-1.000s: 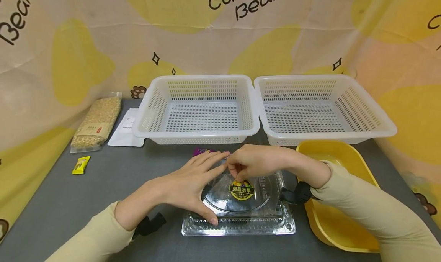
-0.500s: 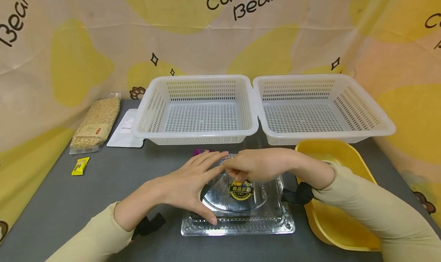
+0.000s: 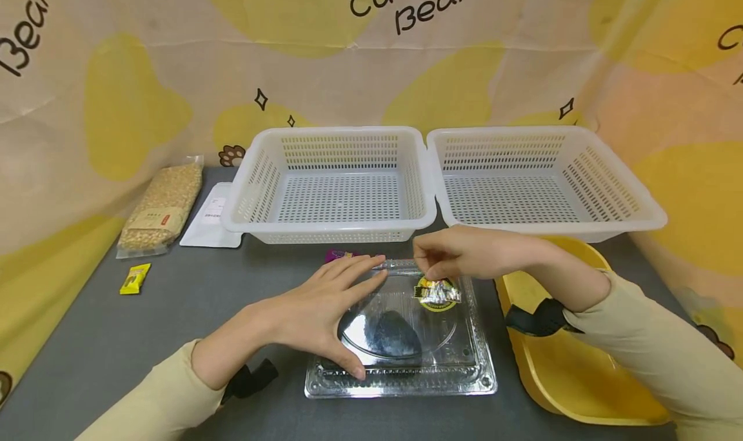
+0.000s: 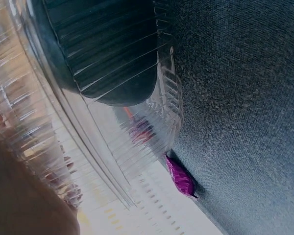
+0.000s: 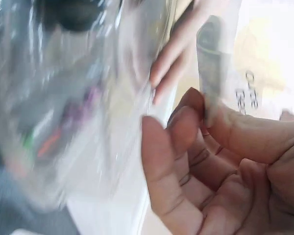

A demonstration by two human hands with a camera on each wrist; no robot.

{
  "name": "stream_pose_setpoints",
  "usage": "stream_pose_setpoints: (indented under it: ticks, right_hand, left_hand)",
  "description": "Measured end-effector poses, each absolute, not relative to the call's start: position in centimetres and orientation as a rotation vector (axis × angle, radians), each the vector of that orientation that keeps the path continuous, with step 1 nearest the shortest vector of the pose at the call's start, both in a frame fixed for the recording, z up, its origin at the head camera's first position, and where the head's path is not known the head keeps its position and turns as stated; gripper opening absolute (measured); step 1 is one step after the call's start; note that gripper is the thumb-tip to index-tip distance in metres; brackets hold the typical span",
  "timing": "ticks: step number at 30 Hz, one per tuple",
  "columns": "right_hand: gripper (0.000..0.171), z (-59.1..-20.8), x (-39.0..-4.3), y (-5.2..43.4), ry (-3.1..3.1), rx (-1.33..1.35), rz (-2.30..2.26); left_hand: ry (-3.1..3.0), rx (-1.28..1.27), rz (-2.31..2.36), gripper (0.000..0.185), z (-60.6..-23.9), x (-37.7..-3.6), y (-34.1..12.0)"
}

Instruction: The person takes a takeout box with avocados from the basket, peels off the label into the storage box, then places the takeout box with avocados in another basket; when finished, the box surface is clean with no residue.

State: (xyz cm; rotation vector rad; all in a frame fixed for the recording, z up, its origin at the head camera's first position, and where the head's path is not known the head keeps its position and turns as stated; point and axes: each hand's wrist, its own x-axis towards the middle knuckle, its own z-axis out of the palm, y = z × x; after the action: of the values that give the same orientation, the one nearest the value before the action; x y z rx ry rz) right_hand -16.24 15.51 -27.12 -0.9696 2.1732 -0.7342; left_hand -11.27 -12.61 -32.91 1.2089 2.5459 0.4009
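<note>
A clear plastic clamshell container (image 3: 406, 347) rests on the table with its lid down. My left hand (image 3: 325, 305) lies spread across the lid's left side, fingers straight and thumb near the front rim. Between thumb and forefinger my right hand (image 3: 455, 254) pinches a round black-and-gold fruit sticker (image 3: 438, 294), which is lifted off the lid. In the right wrist view the sticker (image 5: 213, 63) stands up from the fingertips. Through the clear wall a dark rounded shape (image 4: 103, 54) shows in the left wrist view.
Two white perforated baskets (image 3: 342, 225) (image 3: 557, 225) stand along the back. A yellow basin (image 3: 571, 376) is under my right forearm. To the left lie a bag of grain (image 3: 162, 205), a white pouch (image 3: 211, 225) and a small yellow packet (image 3: 135, 278). A purple packet (image 3: 338, 255) lies behind the container.
My right hand has moved right and up away from the left fingertips, and the sticker has come off the lid with it. The left hand has stayed in place.
</note>
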Motion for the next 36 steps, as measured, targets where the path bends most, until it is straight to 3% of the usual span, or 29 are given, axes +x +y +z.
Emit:
stream_pose_setpoints:
  ticks: [5, 14, 20, 24, 36]
  right_hand:
    - [0.006, -26.9, -17.1, 18.6, 2.196, -0.979, -0.822]
    - [0.019, -27.5, -17.7, 24.8, 2.240, -0.913, -0.806]
    - [0.011, -28.6, -17.7, 28.1, 2.196, -0.855, -0.811]
    - [0.005, -29.7, -17.9, 29.8, 2.123, -0.806, -0.838]
    - [0.010, -33.2, -18.3, 31.6, 2.036, -0.560, -0.734]
  left_hand:
    - [2.556, 1.216, 0.388, 0.129, -32.9, -11.3, -12.6]
    - [2.545, 1.198, 0.376, 0.130, -32.9, -11.1, -12.5]
    - [2.547, 1.210, 0.388, 0.129, -32.8, -11.1, -12.5]
    - [2.557, 1.206, 0.371, 0.130, -32.8, -11.1, -12.6]
    - [2.554, 1.209, 0.362, 0.129, -32.9, -11.2, -12.7]
